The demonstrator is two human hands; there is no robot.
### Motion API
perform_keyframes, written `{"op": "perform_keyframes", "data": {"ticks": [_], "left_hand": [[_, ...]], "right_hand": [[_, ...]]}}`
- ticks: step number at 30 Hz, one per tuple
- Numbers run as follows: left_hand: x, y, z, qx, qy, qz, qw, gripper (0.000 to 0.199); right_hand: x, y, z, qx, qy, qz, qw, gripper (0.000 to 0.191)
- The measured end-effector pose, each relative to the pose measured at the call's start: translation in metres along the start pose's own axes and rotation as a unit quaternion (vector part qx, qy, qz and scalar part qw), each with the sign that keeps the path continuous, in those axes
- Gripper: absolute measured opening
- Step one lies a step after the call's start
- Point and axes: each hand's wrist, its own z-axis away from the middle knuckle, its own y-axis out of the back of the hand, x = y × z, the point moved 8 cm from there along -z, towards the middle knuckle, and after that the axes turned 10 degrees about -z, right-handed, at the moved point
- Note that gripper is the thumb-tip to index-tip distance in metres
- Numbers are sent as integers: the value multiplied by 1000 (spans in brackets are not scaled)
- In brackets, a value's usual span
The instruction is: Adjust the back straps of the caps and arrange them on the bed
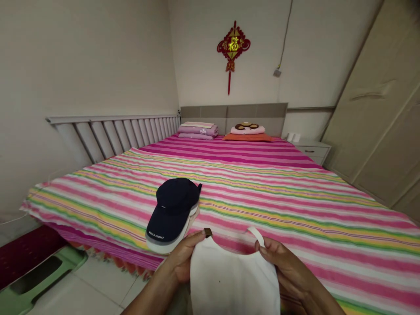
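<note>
Tank top (234, 280) clamped at the shoulders between fingers of left hand (182, 258) and right hand (278, 262)

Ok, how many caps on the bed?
At least 2: a navy cap on top, and a pale cap directly under it. More may be hidden beneath.

Both forearms (154, 297) angle inward from below, the left hand (183, 258) pinching, the right hand (282, 267) curled, the two level and held apart.

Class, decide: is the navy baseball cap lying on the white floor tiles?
No, the navy baseball cap rests on the multicoloured striped bedspread.
</note>
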Motion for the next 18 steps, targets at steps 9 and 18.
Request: {"op": "perform_keyframes", "data": {"ticks": [9, 18], "left_hand": [[78, 48, 47, 44, -119, 7, 992, 25], [188, 104, 32, 51, -249, -70, 964, 48]], "right_hand": [[-12, -76, -57, -49, 35, -41, 997, 24], [-18, -121, -166, -46, 29, -54, 997, 11]]}}
